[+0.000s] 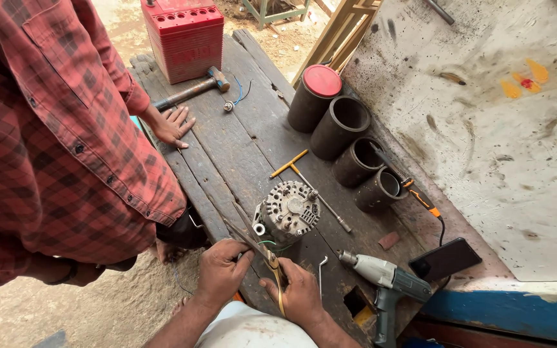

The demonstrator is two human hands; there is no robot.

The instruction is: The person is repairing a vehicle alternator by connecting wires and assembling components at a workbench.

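Both hands sit at the near edge of the desk [227, 142], closed together on one pair of pliers [262, 252]: the left hand [222, 274] wraps the upper part near the jaws, the right hand [299, 293] clamps the yellow-tipped handles, which point back toward the wearer. From there the pliers' long axis runs up and to the left, so that the nose lies just below the alternator [287, 210]. That alternator stands directly ahead of the hands, touching distance from the left one, with a thin green wire [267, 243] curling out between its base and the tool; whether the jaws bite that wire I cannot tell. Just to the right lie a bent metal hook [321, 265] and a grey power drill [385, 277]. Beyond the alternator a T-handle wrench [311, 187] slants across the planks, then a row of black pipe sections [349, 145]. Farther off, another person's hand [174, 124] rests flat near a hammer [191, 90] and a red battery [185, 35].
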